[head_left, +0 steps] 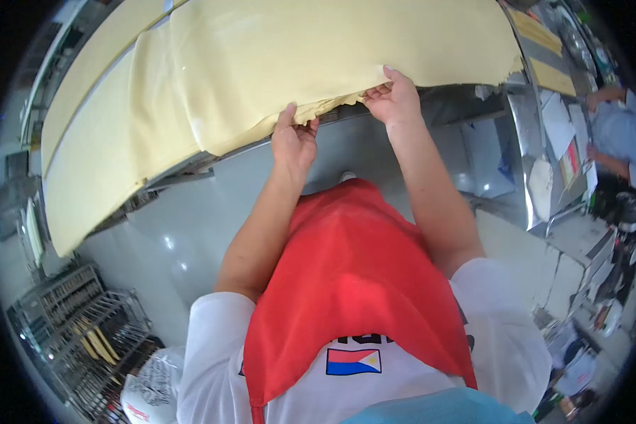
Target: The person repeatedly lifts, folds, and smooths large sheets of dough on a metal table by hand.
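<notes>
A wide, thin yellow sheet [296, 56], which looks like dough, lies over the worktable with a fold toward the left. Its near edge is ragged and hangs a little over the table's front edge. My left hand [294, 145] pinches this edge near the middle, thumb on top and fingers curled beneath. To its right, my right hand [394, 99] grips the same edge, thumb above and fingers partly hidden under it. A short stretch of uneven, wrinkled edge runs between both hands.
Metal racks [85, 311] stand at the lower left beside a white bag-like item [155, 385]. At the right is a metal table [526, 141] with papers and yellow pieces. A person in blue [618, 131] works at the far right. Grey floor [191, 240] shows below the worktable.
</notes>
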`<state>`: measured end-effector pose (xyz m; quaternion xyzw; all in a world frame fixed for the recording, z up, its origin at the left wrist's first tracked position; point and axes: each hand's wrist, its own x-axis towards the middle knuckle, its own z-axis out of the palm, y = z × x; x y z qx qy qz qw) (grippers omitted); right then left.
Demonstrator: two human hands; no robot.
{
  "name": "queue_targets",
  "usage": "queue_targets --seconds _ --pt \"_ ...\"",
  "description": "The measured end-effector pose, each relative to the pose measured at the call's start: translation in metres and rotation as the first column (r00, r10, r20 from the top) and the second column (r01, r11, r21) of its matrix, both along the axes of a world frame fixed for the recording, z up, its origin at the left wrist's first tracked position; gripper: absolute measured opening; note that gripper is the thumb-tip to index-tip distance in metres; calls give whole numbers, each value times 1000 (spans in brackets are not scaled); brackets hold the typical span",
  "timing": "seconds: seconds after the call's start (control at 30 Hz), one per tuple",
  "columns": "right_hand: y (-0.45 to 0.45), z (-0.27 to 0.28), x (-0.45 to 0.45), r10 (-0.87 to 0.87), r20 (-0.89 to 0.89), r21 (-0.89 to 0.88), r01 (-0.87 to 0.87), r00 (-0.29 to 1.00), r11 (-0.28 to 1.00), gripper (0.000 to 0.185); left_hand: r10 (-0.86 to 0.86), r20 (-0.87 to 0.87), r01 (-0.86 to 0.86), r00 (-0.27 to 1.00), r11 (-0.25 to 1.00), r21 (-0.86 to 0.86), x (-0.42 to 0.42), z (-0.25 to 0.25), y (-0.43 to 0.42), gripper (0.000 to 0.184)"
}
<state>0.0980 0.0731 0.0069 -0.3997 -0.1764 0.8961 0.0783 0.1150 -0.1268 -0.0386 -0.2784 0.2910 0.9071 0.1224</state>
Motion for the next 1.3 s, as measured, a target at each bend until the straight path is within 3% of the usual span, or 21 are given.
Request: queue_targets --seconds 0.13,0.2,0.3,0.37,0.4,0.5,0.57,0.63,0.7,0.73,0.77,0.83,0.87,0.9,0.93,0.97,1.0,1.03,1.07,1.13,1.3 --pt "-4 3 -3 65 11 50 -66 998 997 21 68 39 -68 997 998 -9 4 20 3 21" --pt "-5 -8 -6 95 17 106 -97 995 990 20 -139 62 142 988 989 -47 1 13 -2 20" --pt "-4 -14 3 140 90 287 -161 986 944 20 -195 169 225 966 957 -182 10 7 1 24" --pt "-5 -15 15 154 327 666 -343 932 663 23 -246 201 289 948 931 -221 11 -7 -9 22" --pt "-8 -20 21 146 311 780 -340 939 526 27 -343 200 384 918 893 -235 15 -8 -15 21" --pt "-11 -28 26 88 349 839 -353 933 415 28 -507 225 554 832 774 -306 32 -5 -42 19" --pt "-6 -41 25 101 388 825 -394 916 405 32 -560 262 618 786 696 -364 41 2 -69 19" --pt "-2 -55 28 60 388 884 -390 920 258 31 -663 311 717 681 518 -467 46 12 -105 18" --pt "-3 -50 42 95 403 848 -410 910 335 32 -658 315 703 684 480 -524 42 31 -147 19" --pt "-7 -45 52 43 511 846 -511 858 150 29 -667 296 688 683 453 -567 35 39 -166 19" --pt "-21 -38 60 39 509 848 -509 860 149 29 -670 293 688 682 452 -568 26 44 -186 19" --pt "-53 -27 67 68 222 935 -193 973 -298 24 -567 232 529 791 441 -726 4 49 -220 22" --pt "-61 -28 61 165 251 870 -148 954 -470 30 -579 224 532 784 441 -723 -9 53 -227 22" --pt "-79 -20 49 147 243 867 -147 959 -476 30 -514 120 400 849 478 -782 -26 59 -231 24" --pt "-101 -8 30 164 236 795 -93 958 -600 38 -444 -1 251 896 508 -824 -45 62 -236 27" --pt "-122 2 15 180 232 703 -37 956 -710 48 -456 -24 241 890 514 -823 -64 59 -241 27" --pt "-136 -2 6 56 443 587 -242 895 -773 63 -484 -37 156 874 354 -922 -82 55 -243 34" --pt "-144 -16 2 35 426 579 -243 904 -778 63 -510 -50 54 859 188 -981 -99 54 -246 41" --pt "-145 -34 3 -29 505 483 -310 863 -819 63 -522 -76 40 849 207 -977 -110 61 -250 41" --pt "-149 -49 6 -130 552 356 -374 824 -857 63 -628 23 22 778 -9 -1000 -127 79 -255 61" --pt "-174 -43 21 -143 627 456 -510 765 -729 64 -727 60 211 684 119 -970 -169 76 -255 80"
